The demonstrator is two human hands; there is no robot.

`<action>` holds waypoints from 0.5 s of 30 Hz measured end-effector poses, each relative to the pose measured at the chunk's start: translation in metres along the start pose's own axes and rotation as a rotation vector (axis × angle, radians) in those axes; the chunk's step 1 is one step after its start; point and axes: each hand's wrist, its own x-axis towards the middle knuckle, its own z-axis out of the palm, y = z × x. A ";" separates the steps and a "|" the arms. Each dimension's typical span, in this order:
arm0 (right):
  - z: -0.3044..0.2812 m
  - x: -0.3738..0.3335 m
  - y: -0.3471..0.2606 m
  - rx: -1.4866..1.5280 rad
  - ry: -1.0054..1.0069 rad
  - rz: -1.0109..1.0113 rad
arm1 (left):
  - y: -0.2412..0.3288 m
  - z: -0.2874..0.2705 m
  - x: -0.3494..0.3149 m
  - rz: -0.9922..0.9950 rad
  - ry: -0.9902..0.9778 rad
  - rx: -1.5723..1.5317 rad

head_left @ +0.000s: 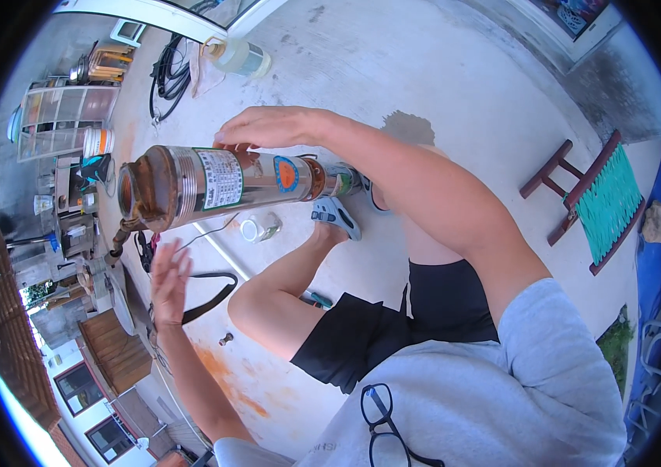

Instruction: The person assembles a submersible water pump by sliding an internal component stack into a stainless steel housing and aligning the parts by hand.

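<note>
A long steel submersible pump (256, 177) stretches across the middle, its rusty threaded outlet (147, 189) toward me and its narrower end near my feet. The barrel carries a white-and-green label (222, 178) and a blue-and-orange sticker (287, 173). Along the barrel's far side, my right hand (264, 127) is curled against it near the label, some of the fingers hidden behind the metal. My left hand (169, 282) is raised just below the outlet, apart from the pump; its fingers are spread, slightly blurred, with nothing in them.
A clear jar (260, 227) and a black strap (212, 298) lie beyond my left hand. Coiled black hose (170, 76) and a plastic jug (238, 57) sit farther off. At right stands a folding stool (596, 204) with green webbing. A small metal fitting (226, 339) lies on the concrete.
</note>
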 end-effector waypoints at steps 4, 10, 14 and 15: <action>0.006 -0.005 -0.006 -0.067 0.038 0.051 | -0.053 -0.041 -0.015 -0.576 -0.200 0.265; -0.008 0.004 0.016 -0.174 0.087 0.068 | -0.030 0.087 0.009 -0.134 -0.154 0.274; -0.023 0.003 0.023 -0.266 -0.050 0.043 | -0.035 0.180 0.049 0.315 0.100 0.192; -0.024 0.003 0.023 -0.291 -0.025 0.063 | -0.044 0.193 0.060 0.402 0.139 0.132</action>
